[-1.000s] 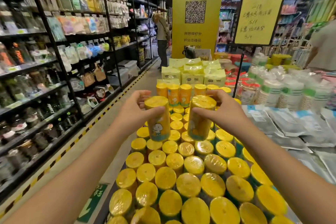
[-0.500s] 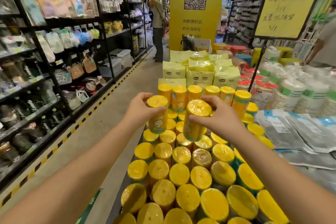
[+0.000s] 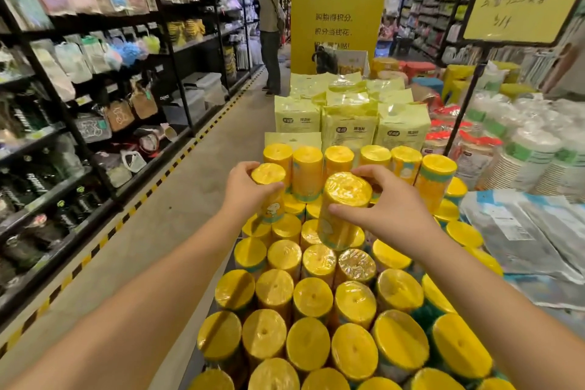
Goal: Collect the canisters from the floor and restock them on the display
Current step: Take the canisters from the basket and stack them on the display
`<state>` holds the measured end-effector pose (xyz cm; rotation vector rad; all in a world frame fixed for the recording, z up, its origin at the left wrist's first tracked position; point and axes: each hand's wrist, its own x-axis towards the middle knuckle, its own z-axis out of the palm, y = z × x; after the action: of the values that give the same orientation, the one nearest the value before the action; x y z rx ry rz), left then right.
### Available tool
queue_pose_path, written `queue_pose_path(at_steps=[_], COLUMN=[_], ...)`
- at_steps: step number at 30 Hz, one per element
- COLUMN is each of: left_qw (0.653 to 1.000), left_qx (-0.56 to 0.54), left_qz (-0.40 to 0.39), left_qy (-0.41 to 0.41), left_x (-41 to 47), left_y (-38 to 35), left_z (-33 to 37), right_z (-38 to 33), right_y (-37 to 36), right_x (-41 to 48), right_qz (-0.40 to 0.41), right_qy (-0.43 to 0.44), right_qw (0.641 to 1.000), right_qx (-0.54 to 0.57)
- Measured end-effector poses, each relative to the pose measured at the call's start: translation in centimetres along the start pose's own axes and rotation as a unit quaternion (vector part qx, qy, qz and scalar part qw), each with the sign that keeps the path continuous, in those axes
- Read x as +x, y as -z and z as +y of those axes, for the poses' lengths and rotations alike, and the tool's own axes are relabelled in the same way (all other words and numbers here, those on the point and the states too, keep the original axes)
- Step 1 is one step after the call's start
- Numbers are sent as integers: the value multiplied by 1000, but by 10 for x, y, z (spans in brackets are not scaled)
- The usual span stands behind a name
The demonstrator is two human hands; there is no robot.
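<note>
**Checker:** Item one, left canister (image 3: 268, 175). Where is it sitting?

**Spotter:** You are holding it upright in your left hand (image 3: 248, 191), over the far left of the display (image 3: 311, 296), just in front of the raised back row (image 3: 370, 158). Your fingers are wrapping the upper wall and your thumb is crossing the front just below the lid. The hand is grasping, not released.

**Checker:** Item two, right canister (image 3: 343, 212)?

**Spotter:** You are gripping it in your right hand (image 3: 391, 210), thumb lying across the near side, fingers curling over the far edge of the lid. It is tilting slightly toward you above the lower tier. I cannot tell whether its base is touching the lids beneath.

**Checker:** Handling notes?

**Spotter:** Judging by looks, you are dealing with a stiff cylinder, probably light, and the glossy film wrap is likely making it slippery. Taking it round the wall below the lid is looking safest, since pinching the lid alone is risking a slip. The neighbours are standing packed lid to lid, so a careless nudge is probably risking a toppled row.
</note>
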<state>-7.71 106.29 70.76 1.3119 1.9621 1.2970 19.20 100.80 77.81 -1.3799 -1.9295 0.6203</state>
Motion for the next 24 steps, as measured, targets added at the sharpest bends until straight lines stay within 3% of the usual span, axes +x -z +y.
queue_pose_path(at_steps=[14,24], left_qw=[998,997], left_qx=[-30,-10], left_qz=[-23,-68], left_qy=[-42,-35], left_x=[11,12], left_y=[-6,-5], left_z=[-11,-27], right_z=[14,14], right_y=[-52,-87], right_x=[34,84], right_qz=[-30,0], right_qy=[-12,-23], right_qw=[999,999], right_qx=[-20,-32])
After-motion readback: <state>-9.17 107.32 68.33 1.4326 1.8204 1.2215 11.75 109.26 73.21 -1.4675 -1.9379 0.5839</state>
